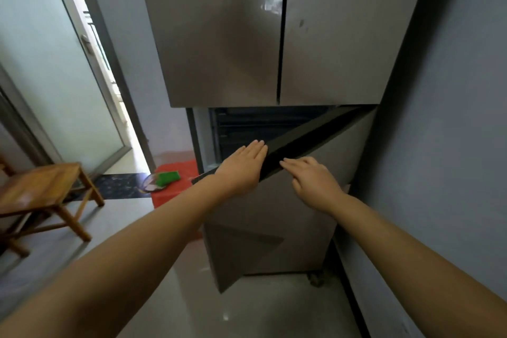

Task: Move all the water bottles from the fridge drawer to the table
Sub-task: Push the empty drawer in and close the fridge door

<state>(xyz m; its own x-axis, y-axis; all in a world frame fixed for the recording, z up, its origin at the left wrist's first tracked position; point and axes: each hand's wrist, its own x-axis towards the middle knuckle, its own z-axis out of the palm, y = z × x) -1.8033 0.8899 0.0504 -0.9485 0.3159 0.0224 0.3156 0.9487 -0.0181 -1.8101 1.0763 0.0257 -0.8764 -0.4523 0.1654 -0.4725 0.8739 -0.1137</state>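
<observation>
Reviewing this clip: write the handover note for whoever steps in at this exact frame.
Left hand: open, flat on the top edge of the lower fridge door.
Right hand: open, fingers straight on the same edge; holds nothing.
The door stands ajar; the compartment behind is dark. No water bottles visible.
Done: the door is part open.
Left: find the bottles and carry all to the table, which I cannot identify here.

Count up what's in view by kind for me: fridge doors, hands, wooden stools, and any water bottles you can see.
Upper fridge doors, closed: 2, left and right
Lower fridge door, swung partly open: 1
Hands, flat against the lower door's top edge: 2, left hand and right hand
Wooden stools: 1
Water bottles: 0 visible
Total: 6
</observation>
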